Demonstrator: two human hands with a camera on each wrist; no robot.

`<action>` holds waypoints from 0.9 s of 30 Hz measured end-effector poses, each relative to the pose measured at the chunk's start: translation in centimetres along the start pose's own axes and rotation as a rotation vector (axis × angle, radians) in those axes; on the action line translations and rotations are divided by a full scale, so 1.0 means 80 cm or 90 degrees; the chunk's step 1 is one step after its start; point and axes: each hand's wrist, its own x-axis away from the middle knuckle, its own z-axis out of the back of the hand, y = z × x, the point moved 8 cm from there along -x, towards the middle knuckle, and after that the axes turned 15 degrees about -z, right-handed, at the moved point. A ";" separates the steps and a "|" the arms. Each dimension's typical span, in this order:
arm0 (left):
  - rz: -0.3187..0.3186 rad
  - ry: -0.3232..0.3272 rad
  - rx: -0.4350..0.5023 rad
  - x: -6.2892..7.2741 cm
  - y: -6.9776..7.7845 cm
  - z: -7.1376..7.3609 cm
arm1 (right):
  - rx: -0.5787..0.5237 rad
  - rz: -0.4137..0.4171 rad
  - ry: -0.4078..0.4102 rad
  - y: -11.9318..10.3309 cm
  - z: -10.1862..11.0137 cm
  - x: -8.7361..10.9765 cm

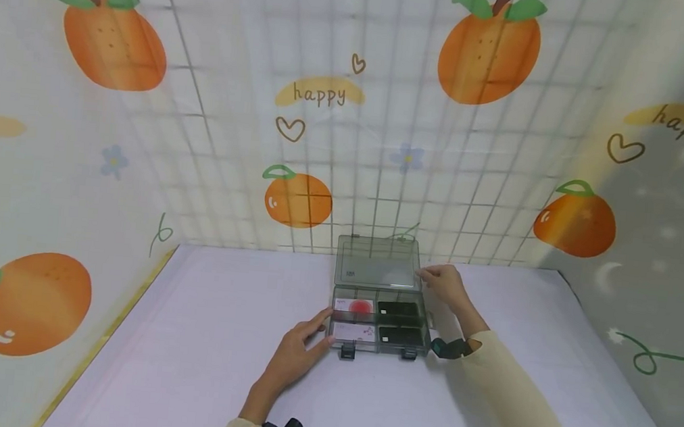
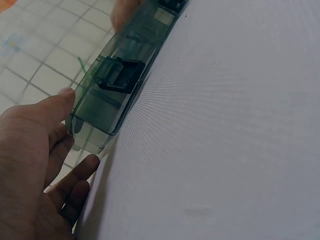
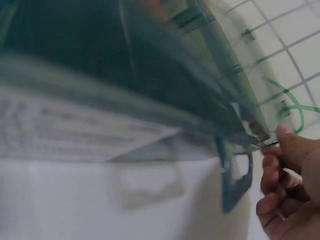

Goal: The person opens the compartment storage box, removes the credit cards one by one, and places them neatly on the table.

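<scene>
A see-through grey-green plastic case (image 1: 371, 349) lies on the table with its hinged lid (image 1: 378, 261) raised behind it. In its compartments are a white card with a red circle (image 1: 361, 307), a pale card with a faint print (image 1: 352, 332) and two black flat pieces (image 1: 398, 336). My left hand (image 1: 298, 351) rests against the case's left side, thumb near the front corner; its other fingers are loosely bent in the left wrist view. At the lid's right edge, my right hand (image 1: 447, 284) pinches the rim between thumb and forefinger.
Two dark latches (image 1: 347, 352) hang at the case's front, and a side clip (image 3: 236, 175) sticks out on its right. The white table (image 1: 237, 299) meets a curtain (image 1: 224, 162) printed with oranges at the back, with a wire grid behind it.
</scene>
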 end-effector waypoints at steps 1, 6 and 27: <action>0.000 -0.001 -0.001 0.000 0.001 0.000 | 0.007 -0.004 -0.002 0.002 -0.002 0.000; 0.009 -0.002 0.001 0.001 0.002 0.001 | 0.037 -0.028 -0.019 0.008 -0.008 0.001; 0.009 0.008 0.000 0.000 -0.007 0.000 | 0.116 0.092 -0.012 -0.046 0.026 0.095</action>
